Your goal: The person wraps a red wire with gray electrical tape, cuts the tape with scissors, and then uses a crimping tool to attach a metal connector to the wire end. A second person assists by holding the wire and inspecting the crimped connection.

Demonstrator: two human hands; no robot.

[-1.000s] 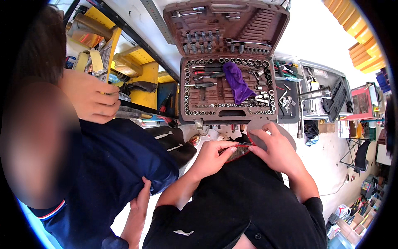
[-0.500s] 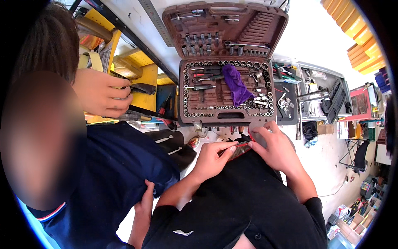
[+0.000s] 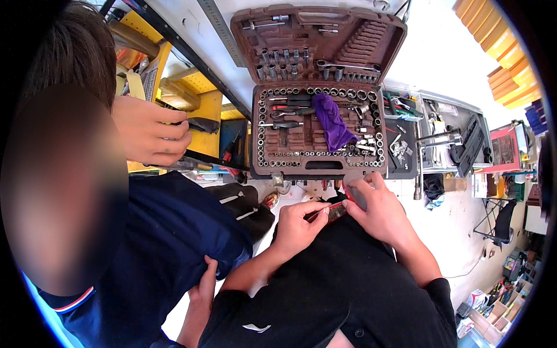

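Close to my body, my left hand point(image 3: 295, 229) pinches a thin, dark, red-edged flat piece point(image 3: 337, 212) between thumb and fingers. My right hand point(image 3: 380, 213) is closed on its other end, where a round greyish part point(image 3: 354, 194) with a red rim shows behind the fingers. Exactly what this thing is cannot be made out, and the fingers cover part of it. Just beyond my hands lies an open brown socket set case point(image 3: 323, 172), with sockets, ratchets and screwdrivers in its slots. A purple cloth point(image 3: 331, 123) rests across the tools inside.
At my left stands a person in a dark blue shirt point(image 3: 180, 226), one hand point(image 3: 154, 132) near a yellow shelf point(image 3: 203, 148). Loose metal bits lie on a dark mat point(image 3: 400, 165) right of the case. Farther right are a grey tray point(image 3: 464, 104) and a cross wrench point(image 3: 441, 137).
The red-edged piece has tilted, so more of its dark face shows. My hands have shifted only slightly. The view has moved a little.
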